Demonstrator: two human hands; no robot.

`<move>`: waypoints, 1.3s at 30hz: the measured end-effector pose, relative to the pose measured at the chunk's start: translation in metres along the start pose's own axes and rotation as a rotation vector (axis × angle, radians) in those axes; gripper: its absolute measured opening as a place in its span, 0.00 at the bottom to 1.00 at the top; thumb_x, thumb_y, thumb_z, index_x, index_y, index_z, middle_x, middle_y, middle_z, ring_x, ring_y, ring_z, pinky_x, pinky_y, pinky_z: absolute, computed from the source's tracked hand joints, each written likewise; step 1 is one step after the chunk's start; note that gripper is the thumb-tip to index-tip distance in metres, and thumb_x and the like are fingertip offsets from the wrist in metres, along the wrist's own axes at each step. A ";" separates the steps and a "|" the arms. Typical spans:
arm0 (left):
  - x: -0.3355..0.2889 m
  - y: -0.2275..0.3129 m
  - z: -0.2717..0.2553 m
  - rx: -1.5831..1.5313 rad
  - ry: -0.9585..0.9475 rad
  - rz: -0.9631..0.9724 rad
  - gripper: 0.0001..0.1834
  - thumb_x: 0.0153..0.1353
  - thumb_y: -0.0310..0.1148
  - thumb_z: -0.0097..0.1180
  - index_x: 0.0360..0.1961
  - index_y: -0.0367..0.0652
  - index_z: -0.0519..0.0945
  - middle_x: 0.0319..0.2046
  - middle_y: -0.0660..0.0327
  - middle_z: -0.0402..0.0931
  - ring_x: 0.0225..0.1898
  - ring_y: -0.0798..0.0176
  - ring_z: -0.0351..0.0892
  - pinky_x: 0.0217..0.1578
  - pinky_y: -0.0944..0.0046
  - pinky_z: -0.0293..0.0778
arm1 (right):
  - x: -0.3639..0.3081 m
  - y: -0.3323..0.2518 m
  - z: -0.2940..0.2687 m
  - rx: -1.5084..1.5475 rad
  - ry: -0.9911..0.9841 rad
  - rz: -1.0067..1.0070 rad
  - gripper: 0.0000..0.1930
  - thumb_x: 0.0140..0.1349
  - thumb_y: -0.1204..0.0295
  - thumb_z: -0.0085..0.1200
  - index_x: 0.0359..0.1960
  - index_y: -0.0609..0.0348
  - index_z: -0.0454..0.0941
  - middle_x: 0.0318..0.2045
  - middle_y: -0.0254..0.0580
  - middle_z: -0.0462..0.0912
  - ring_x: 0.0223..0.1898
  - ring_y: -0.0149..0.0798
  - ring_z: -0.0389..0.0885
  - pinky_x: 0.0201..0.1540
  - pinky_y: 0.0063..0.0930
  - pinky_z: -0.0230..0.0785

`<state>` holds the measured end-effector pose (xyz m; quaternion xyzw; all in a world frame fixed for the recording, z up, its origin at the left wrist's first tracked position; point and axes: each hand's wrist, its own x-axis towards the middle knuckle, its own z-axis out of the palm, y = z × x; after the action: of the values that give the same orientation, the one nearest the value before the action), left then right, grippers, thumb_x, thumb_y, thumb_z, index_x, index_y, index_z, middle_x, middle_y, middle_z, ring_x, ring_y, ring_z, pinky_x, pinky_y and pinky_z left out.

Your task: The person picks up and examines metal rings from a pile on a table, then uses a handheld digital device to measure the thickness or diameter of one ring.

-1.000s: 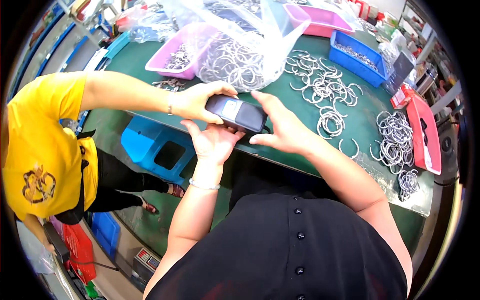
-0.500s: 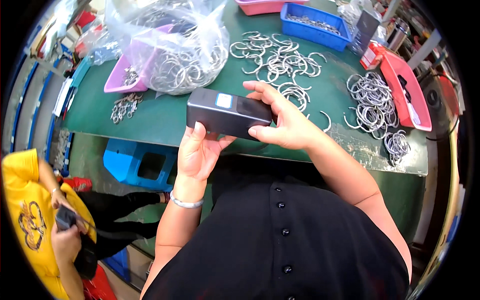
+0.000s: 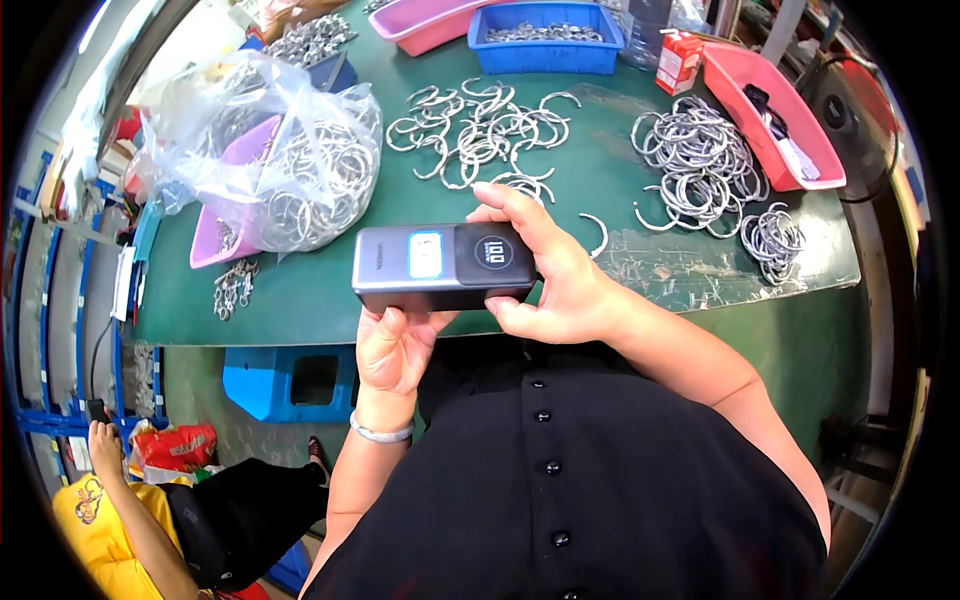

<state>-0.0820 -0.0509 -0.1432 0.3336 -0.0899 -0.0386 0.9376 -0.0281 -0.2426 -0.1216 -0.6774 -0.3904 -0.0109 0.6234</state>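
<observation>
A dark grey, block-shaped power bank (image 3: 388, 262) with a lit round display and a white label is held level over the near edge of the green table. My left hand (image 3: 392, 352) supports it from below, thumb against its front side. Around its right end closes my right hand (image 3: 555, 275), with the thumb at the near side and the fingers at the far side. Beyond it, several open metal rings (image 3: 490, 130) lie loose on the table. One single ring (image 3: 597, 232) rests just right of my right hand.
A clear plastic bag of rings (image 3: 318, 190) leans on a pink bin (image 3: 207, 240) at left. Blue (image 3: 545, 62) and pink trays (image 3: 790, 130) stand behind and right, near ring piles (image 3: 700, 160). A blue stool (image 3: 262, 385) and a person in yellow (image 3: 105, 530) are lower left.
The power bank has tipped so its labelled face and lit display face me. My view has shifted, and the person in yellow appears lower, with an arm reaching toward the shelves.
</observation>
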 end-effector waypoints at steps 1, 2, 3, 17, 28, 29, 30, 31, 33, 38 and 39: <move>0.000 -0.001 0.000 -0.047 -0.006 -0.011 0.30 0.50 0.28 0.56 0.55 0.43 0.60 0.55 0.52 0.58 0.57 0.49 0.57 0.53 0.43 0.60 | 0.000 0.002 0.000 -0.020 0.053 -0.085 0.42 0.38 0.80 0.52 0.59 0.58 0.47 0.48 0.48 0.62 0.49 0.41 0.65 0.49 0.30 0.61; 0.000 -0.002 -0.001 -0.044 -0.010 -0.017 0.30 0.50 0.28 0.56 0.55 0.43 0.60 0.55 0.52 0.58 0.57 0.49 0.57 0.53 0.43 0.60 | 0.000 0.004 0.000 -0.037 0.103 -0.173 0.41 0.37 0.79 0.53 0.58 0.58 0.49 0.50 0.50 0.61 0.50 0.47 0.65 0.50 0.34 0.60; 0.000 -0.003 -0.003 -0.057 -0.017 -0.020 0.31 0.50 0.27 0.56 0.55 0.42 0.59 0.55 0.51 0.57 0.57 0.49 0.56 0.53 0.43 0.60 | 0.000 0.006 -0.002 -0.036 0.103 -0.194 0.42 0.37 0.80 0.53 0.59 0.59 0.47 0.51 0.50 0.59 0.52 0.47 0.63 0.51 0.34 0.59; 0.008 -0.014 0.003 -0.049 -0.020 -0.052 0.36 0.40 0.23 0.48 0.56 0.39 0.57 0.55 0.48 0.58 0.58 0.43 0.54 0.53 0.37 0.54 | -0.007 -0.002 -0.029 -0.197 0.055 -0.199 0.46 0.35 0.78 0.61 0.59 0.61 0.48 0.50 0.52 0.60 0.51 0.49 0.62 0.51 0.34 0.58; 0.062 -0.014 0.019 -0.350 -0.306 -0.129 0.31 0.52 0.24 0.49 0.58 0.37 0.54 0.59 0.49 0.50 0.61 0.47 0.47 0.57 0.40 0.47 | -0.056 -0.028 -0.092 0.332 0.000 0.474 0.38 0.47 0.77 0.55 0.59 0.58 0.46 0.26 0.38 0.74 0.19 0.26 0.69 0.24 0.19 0.65; 0.067 -0.014 0.023 -0.347 -0.337 -0.121 0.31 0.53 0.25 0.49 0.58 0.36 0.53 0.60 0.49 0.49 0.61 0.47 0.47 0.57 0.40 0.47 | -0.066 -0.034 -0.107 0.303 -0.007 0.510 0.34 0.49 0.77 0.54 0.57 0.59 0.51 0.24 0.35 0.74 0.20 0.24 0.69 0.23 0.17 0.64; 0.071 -0.013 0.026 -0.348 -0.350 -0.124 0.31 0.53 0.25 0.49 0.58 0.36 0.53 0.60 0.49 0.49 0.61 0.47 0.47 0.57 0.40 0.47 | -0.077 -0.040 -0.120 0.275 -0.020 0.545 0.30 0.50 0.77 0.53 0.55 0.59 0.55 0.21 0.32 0.73 0.20 0.23 0.70 0.22 0.16 0.63; 0.076 -0.014 0.030 -0.351 -0.369 -0.130 0.31 0.53 0.26 0.50 0.58 0.36 0.53 0.60 0.49 0.49 0.61 0.47 0.47 0.58 0.40 0.47 | -0.087 -0.044 -0.132 0.324 0.094 0.525 0.26 0.50 0.78 0.52 0.52 0.60 0.60 0.21 0.33 0.73 0.20 0.23 0.70 0.22 0.15 0.63; 0.083 -0.015 0.038 -0.330 -0.386 -0.140 0.31 0.54 0.29 0.51 0.58 0.37 0.54 0.60 0.49 0.49 0.61 0.47 0.47 0.59 0.42 0.46 | -0.102 -0.056 -0.150 0.363 0.236 0.484 0.19 0.50 0.79 0.52 0.46 0.62 0.67 0.22 0.35 0.74 0.19 0.23 0.71 0.21 0.14 0.64; 0.097 -0.040 0.062 -0.338 -0.274 -0.257 0.23 0.57 0.36 0.47 0.53 0.40 0.63 0.56 0.53 0.59 0.59 0.52 0.54 0.59 0.46 0.46 | -0.132 -0.075 -0.176 0.530 0.174 0.132 0.10 0.52 0.78 0.50 0.37 0.67 0.73 0.28 0.48 0.77 0.23 0.32 0.76 0.22 0.19 0.69; 0.101 -0.047 0.066 -0.347 -0.254 -0.270 0.24 0.57 0.38 0.47 0.54 0.41 0.62 0.56 0.54 0.59 0.58 0.52 0.55 0.58 0.46 0.48 | -0.134 -0.076 -0.177 0.594 0.170 0.054 0.10 0.53 0.77 0.49 0.37 0.68 0.73 0.28 0.51 0.76 0.23 0.35 0.76 0.22 0.21 0.70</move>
<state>0.0042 -0.1418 -0.1087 0.1693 -0.1535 -0.2201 0.9483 -0.0789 -0.4685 -0.0854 -0.4723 -0.3050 0.0636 0.8245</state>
